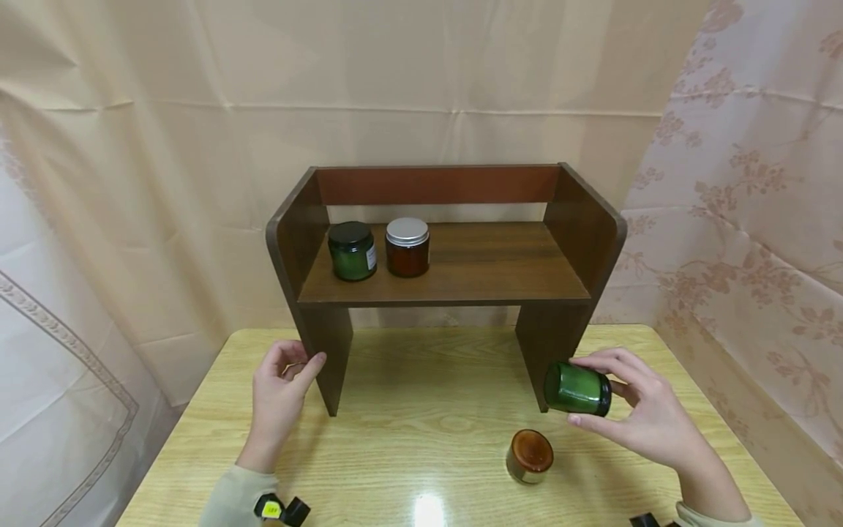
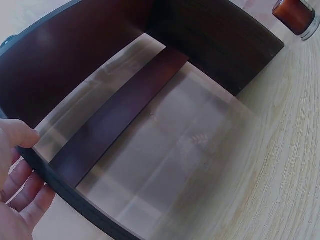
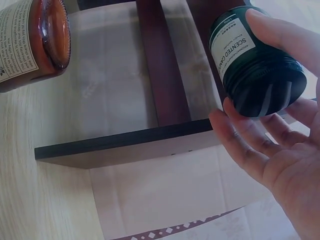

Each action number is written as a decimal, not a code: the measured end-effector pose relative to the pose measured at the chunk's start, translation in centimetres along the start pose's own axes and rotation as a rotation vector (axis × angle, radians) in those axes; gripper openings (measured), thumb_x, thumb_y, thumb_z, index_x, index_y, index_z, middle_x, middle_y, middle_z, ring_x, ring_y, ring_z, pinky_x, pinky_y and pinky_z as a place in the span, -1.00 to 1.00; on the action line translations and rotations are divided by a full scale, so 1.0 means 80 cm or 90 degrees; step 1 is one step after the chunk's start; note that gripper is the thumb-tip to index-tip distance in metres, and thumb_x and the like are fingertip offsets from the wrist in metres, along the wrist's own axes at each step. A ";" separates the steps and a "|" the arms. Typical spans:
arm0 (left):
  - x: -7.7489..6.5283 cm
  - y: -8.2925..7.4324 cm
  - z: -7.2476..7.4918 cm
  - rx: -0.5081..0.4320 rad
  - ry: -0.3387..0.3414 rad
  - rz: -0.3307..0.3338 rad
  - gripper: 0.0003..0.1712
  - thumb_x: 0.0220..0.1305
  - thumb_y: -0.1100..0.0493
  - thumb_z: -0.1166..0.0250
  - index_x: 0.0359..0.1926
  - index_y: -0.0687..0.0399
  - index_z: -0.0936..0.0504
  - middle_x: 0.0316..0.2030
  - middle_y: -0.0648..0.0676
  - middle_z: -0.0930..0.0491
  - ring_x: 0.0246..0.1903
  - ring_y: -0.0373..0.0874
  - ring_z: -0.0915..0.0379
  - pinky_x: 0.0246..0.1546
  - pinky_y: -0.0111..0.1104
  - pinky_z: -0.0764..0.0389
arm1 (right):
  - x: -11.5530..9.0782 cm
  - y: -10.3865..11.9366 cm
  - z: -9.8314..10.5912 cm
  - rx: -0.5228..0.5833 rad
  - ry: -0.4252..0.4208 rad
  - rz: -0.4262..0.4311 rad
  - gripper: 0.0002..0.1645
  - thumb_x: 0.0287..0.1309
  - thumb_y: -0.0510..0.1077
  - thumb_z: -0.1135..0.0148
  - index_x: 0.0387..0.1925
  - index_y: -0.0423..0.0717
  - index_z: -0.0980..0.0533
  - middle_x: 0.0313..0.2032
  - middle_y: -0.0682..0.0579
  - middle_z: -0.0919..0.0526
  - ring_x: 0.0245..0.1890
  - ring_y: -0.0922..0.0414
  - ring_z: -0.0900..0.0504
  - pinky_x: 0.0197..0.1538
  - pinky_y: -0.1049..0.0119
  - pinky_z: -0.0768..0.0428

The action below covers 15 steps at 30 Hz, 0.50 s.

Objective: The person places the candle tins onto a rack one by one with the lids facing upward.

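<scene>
Head view: the table (image 1: 369,468) bears the wooden shelf unit (image 1: 507,263), whose left side panel (image 1: 332,359) the left hand (image 1: 279,391) grips, thumb on the inner side, fingers on the outer. Light pressure there should steady the unit without dragging it. The right hand (image 1: 648,410) grasps the held green jar (image 1: 576,389) between thumb and fingers, in the air by the right side panel (image 1: 549,337); whether jar and panel touch I cannot tell. The jar lies on its side, black lid (image 1: 604,395) toward the palm, so it seems best to lift it clear of the panel and roll the wrist until the lid faces up, pinching glass rather than lid.

Of the other containers, the silver-lidded amber jar (image 1: 407,256) and the black-lidded green jar (image 1: 352,260) stand upright, apart, on the left half of the unit's board. The loose amber jar (image 1: 530,455) on the table appears to rest base up. The held jar's label (image 3: 234,45) reads "SCENTED CANDLE", suggesting wax, but no jar's contents can be made out.
</scene>
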<state>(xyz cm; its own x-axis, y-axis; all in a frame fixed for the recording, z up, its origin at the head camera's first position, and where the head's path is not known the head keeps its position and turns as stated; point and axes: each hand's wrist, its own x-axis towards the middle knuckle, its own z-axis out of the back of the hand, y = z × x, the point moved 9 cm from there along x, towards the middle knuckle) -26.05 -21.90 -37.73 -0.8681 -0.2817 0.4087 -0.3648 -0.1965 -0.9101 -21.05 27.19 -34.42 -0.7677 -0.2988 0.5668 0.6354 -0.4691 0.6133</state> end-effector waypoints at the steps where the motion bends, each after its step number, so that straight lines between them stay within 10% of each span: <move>1: 0.000 0.000 0.000 -0.001 0.000 0.001 -0.73 0.19 0.44 -0.43 -0.16 0.40 -0.51 -0.26 0.16 -0.50 -0.24 -0.15 -0.48 -0.16 -0.49 -0.62 | 0.000 0.000 0.000 0.001 -0.002 0.009 -0.05 -0.48 -0.44 -0.73 0.14 -0.17 -0.57 0.04 -0.03 -0.52 0.00 0.20 -0.55 -0.04 0.46 -0.66; 15: -0.001 0.000 0.001 0.004 -0.003 0.005 -0.72 0.18 0.44 -0.43 -0.15 0.38 -0.52 -0.25 0.13 -0.52 -0.23 -0.15 -0.50 -0.17 -0.49 -0.62 | 0.003 0.004 -0.004 -0.002 0.017 -0.013 -0.07 -0.33 -0.36 -0.72 0.20 -0.10 -0.52 0.11 0.01 -0.53 0.06 0.20 -0.53 -0.06 0.41 -0.68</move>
<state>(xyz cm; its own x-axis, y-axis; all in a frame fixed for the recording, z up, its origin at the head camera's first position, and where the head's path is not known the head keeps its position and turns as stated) -25.98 -21.94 -37.72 -0.8690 -0.2882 0.4022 -0.3558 -0.2008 -0.9127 -21.05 26.65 -34.25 -0.7826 -0.3115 0.5391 0.6194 -0.4774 0.6233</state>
